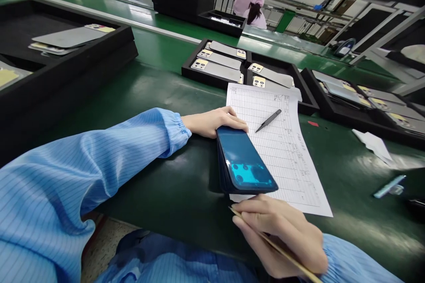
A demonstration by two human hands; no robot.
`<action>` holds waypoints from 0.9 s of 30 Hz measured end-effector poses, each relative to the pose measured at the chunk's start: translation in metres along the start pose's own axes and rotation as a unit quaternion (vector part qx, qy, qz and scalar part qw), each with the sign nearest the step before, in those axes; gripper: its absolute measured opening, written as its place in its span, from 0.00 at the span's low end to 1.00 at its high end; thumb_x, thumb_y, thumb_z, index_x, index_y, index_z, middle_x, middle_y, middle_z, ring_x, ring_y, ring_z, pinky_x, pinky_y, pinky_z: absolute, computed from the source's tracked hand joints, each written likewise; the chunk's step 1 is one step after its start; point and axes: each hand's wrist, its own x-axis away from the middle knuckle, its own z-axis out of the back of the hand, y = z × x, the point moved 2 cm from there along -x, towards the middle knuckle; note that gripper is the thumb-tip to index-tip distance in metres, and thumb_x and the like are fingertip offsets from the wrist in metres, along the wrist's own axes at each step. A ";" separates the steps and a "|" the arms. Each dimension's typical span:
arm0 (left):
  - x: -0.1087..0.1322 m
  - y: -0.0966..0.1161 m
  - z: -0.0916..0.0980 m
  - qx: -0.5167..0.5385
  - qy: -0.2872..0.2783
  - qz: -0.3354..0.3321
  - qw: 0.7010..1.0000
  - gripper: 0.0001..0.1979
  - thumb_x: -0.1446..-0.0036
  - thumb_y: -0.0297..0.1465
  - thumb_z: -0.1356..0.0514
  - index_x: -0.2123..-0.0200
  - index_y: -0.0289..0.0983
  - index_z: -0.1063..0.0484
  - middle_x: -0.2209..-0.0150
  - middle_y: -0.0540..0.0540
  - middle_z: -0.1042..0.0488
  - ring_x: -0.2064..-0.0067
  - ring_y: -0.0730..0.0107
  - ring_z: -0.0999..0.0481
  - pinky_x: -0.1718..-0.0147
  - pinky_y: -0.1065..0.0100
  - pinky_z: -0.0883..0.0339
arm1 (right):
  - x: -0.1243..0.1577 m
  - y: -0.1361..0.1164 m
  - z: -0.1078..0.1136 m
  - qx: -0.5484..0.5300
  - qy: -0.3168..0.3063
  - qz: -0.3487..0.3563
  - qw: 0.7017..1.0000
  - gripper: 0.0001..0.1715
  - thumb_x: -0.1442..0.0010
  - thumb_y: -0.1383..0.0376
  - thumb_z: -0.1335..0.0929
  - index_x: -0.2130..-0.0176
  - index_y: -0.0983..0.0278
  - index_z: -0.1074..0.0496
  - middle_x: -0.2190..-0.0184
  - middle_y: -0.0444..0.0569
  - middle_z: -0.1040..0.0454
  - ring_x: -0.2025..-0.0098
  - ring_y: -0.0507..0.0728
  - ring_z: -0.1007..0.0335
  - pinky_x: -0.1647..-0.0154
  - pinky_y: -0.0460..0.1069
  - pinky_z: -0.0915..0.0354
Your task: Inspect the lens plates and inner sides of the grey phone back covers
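Note:
A stack of dark blue phone-shaped panels [247,157] lies partly on a printed sheet [292,159], with a bright cyan camera area on the top panel's near end. My left hand [217,122] rests against the stack's far end, fingers together over its edge. My right hand [282,232] is closed round a thin wooden stick [272,244], its tip just in front of the stack's near edge. Black tweezers [268,120] lie on the sheet, beyond the stack.
Black trays [189,72] with grey panels stand beyond the sheet, more at the right [335,110] and a large one at the left [126,53]. White paper [373,145] lies on the right of the green table [159,199]. People in pink are in the background.

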 end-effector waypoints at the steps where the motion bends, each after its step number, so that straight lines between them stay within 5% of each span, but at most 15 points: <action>1: 0.000 -0.002 0.000 0.000 0.009 0.006 1.000 0.21 0.49 0.26 0.46 0.49 0.38 0.36 0.49 0.46 0.32 0.52 0.64 0.39 0.49 0.63 0.47 | -0.001 0.001 0.000 -0.040 -0.007 -0.039 0.998 0.06 0.52 0.77 0.32 0.74 0.68 0.31 0.76 0.47 0.25 0.77 0.50 0.29 0.78 0.42 0.32; 4: 0.001 -0.008 0.003 -0.007 0.040 0.028 0.999 0.20 0.49 0.25 0.46 0.50 0.37 0.35 0.50 0.46 0.31 0.54 0.65 0.38 0.50 0.63 0.47 | -0.002 0.009 -0.002 -0.221 -0.044 -0.213 0.951 0.05 0.47 0.73 0.35 0.74 0.67 0.32 0.80 0.45 0.27 0.82 0.48 0.32 0.83 0.42 0.34; 7: 0.002 -0.012 0.007 -0.015 0.052 0.045 0.998 0.21 0.50 0.24 0.46 0.51 0.35 0.34 0.50 0.44 0.31 0.54 0.64 0.38 0.50 0.63 0.46 | 0.001 0.020 -0.009 -0.414 -0.057 -0.360 0.834 0.06 0.45 0.68 0.35 0.73 0.68 0.34 0.80 0.45 0.28 0.86 0.46 0.34 0.88 0.39 0.39; 10: 0.004 -0.014 0.008 -0.013 0.047 0.053 0.997 0.21 0.50 0.24 0.46 0.51 0.37 0.35 0.49 0.46 0.32 0.54 0.65 0.39 0.51 0.63 0.46 | 0.004 0.023 -0.014 -0.503 -0.049 -0.397 0.766 0.06 0.46 0.68 0.34 0.73 0.69 0.33 0.76 0.47 0.27 0.82 0.47 0.30 0.88 0.37 0.38; 13: 0.003 -0.014 0.008 -0.002 0.047 0.053 0.997 0.21 0.50 0.25 0.45 0.51 0.39 0.34 0.50 0.47 0.31 0.53 0.65 0.39 0.50 0.63 0.47 | 0.004 0.023 -0.016 -0.524 -0.044 -0.405 0.748 0.05 0.46 0.69 0.33 0.73 0.69 0.33 0.75 0.48 0.26 0.81 0.47 0.29 0.86 0.37 0.36; 19: 0.003 -0.014 0.008 0.003 0.052 0.052 0.997 0.21 0.50 0.25 0.45 0.51 0.38 0.34 0.50 0.46 0.31 0.53 0.65 0.39 0.50 0.63 0.48 | 0.005 0.024 -0.014 -0.463 -0.052 -0.408 0.785 0.09 0.47 0.65 0.33 0.74 0.68 0.34 0.79 0.45 0.29 0.83 0.46 0.34 0.88 0.38 0.42; 22: 0.004 -0.014 0.009 0.003 0.051 0.061 0.997 0.21 0.49 0.25 0.46 0.50 0.35 0.35 0.51 0.44 0.31 0.53 0.65 0.38 0.50 0.63 0.48 | 0.007 0.024 -0.009 -0.319 -0.086 -0.392 0.859 0.09 0.45 0.64 0.33 0.74 0.65 0.36 0.82 0.41 0.33 0.84 0.45 0.41 0.87 0.40 0.45; 25: 0.004 -0.013 0.010 0.008 0.053 0.073 0.996 0.21 0.49 0.26 0.46 0.49 0.33 0.36 0.51 0.43 0.31 0.53 0.64 0.38 0.50 0.64 0.48 | 0.004 0.018 -0.008 -0.095 -0.158 -0.223 0.957 0.06 0.43 0.69 0.36 0.73 0.65 0.35 0.79 0.44 0.34 0.79 0.48 0.39 0.80 0.44 0.41; 27: 0.004 -0.013 0.011 0.013 0.054 0.078 0.995 0.21 0.48 0.27 0.46 0.49 0.33 0.36 0.51 0.43 0.31 0.52 0.64 0.38 0.50 0.65 0.48 | 0.004 0.013 -0.011 0.019 -0.218 -0.086 0.972 0.08 0.42 0.72 0.38 0.73 0.66 0.34 0.78 0.47 0.34 0.77 0.50 0.40 0.78 0.45 0.42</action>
